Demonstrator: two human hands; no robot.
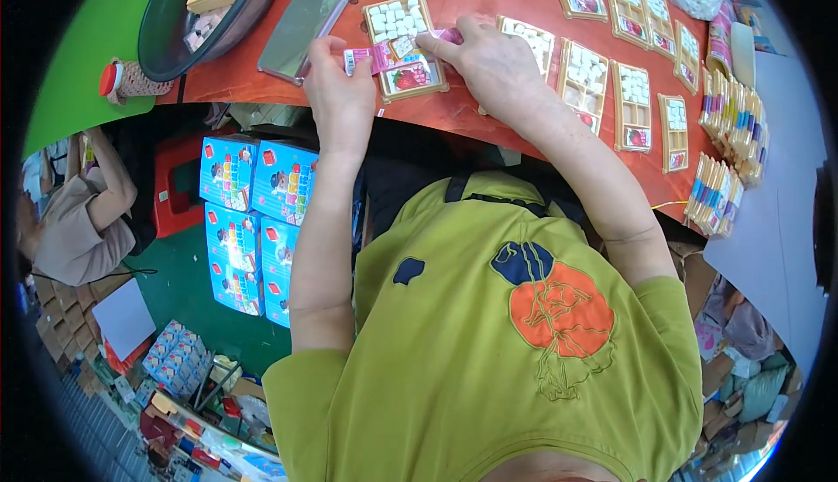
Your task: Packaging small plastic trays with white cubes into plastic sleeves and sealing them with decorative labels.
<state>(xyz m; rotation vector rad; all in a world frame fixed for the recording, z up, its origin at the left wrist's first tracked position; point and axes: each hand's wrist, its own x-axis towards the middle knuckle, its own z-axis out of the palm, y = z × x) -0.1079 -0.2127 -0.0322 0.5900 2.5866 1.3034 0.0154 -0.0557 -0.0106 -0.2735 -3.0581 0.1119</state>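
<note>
Crossing the wooden tray (pixel 417 95): a pink strip (pixel 403 48) is lying over its middle, beside white cubes (pixel 397 20).
Left hand (pixel 339 89): is touching the strip's end, left of the tray.
Right hand (pixel 491 56): is curling its fingers onto the strip, at the tray's right edge.
Both hands: whether they are clamping, I cannot tell.
Other trays (pixel 583 96): are lying right of the tray.

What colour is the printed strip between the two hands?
The strip is mostly pink, best seen in the head view.
</note>
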